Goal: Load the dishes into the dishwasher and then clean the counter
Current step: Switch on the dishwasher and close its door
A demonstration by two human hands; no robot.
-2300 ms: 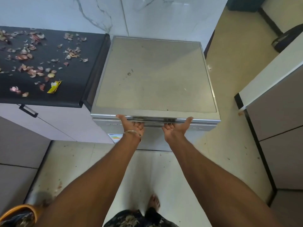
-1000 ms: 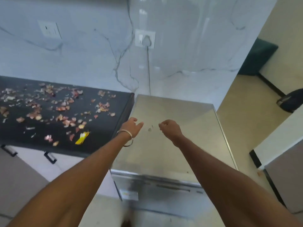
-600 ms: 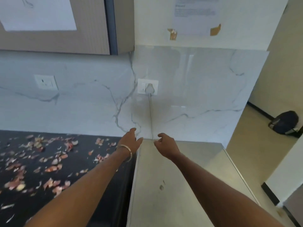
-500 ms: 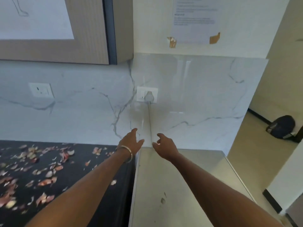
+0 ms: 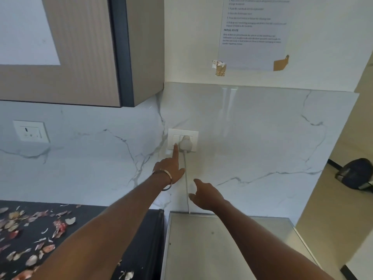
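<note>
1. Versus half a second ago: left hand (image 5: 168, 168) has risen from just above the dishwasher's back edge up to the wall socket plate (image 5: 182, 140). Index fingertip (image 5: 175, 146) now touches the switch on the plate's left half, just beside the white plug (image 5: 186, 144).
2. Left hand: index extended, other fingers curled under, holding nothing. Metal bangle (image 5: 166, 179) at the wrist.
3. Right hand (image 5: 205, 194) sits about where it was, low in front of the marble backsplash (image 5: 262, 138), fingers loosely spread, holding nothing, just right of the plug's cord (image 5: 187, 182).
4. View has tilted up; upper cabinet (image 5: 80, 51) and taped paper sheet (image 5: 254, 31) fill more of it.
5. Dishwasher (image 5: 222, 249): steel top directly below both forearms, under the right hand, door out of view.
6. Black counter (image 5: 90, 219) left of the dishwasher, under the left forearm, scattered with onion peels (image 5: 58, 226).
</note>
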